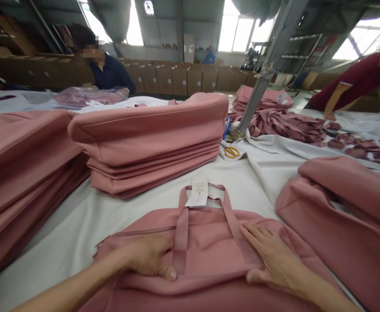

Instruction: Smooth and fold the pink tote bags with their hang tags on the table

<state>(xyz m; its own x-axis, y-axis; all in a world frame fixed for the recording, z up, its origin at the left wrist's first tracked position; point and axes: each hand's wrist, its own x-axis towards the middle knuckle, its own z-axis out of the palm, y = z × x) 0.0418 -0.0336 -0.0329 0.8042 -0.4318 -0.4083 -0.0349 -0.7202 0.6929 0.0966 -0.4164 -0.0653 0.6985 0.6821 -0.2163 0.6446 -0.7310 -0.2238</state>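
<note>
A pink handbag (209, 255) lies in front of me on the cloth-covered table, its two strap handles (181, 225) pointing away. A white paper tag (198, 192) hangs at the top of the handles. My left hand (152, 255) presses on the bag's left part, beside the base of the left strap, thumb stretched towards the middle. Flat on the right part rests my right hand (268, 255), fingers spread by the right strap's base. Neither hand grips anything that I can see. The bag's near edge runs out of view.
Stacked pink bags stand behind (154, 134) and at left (24, 164); more pink bags (342, 216) lie at right. Yellow-handled scissors (230, 151) lie near a metal post (264, 73). Beyond are pink straps (284, 123), two co-workers (112, 73) (355, 82) and cardboard boxes (180, 80).
</note>
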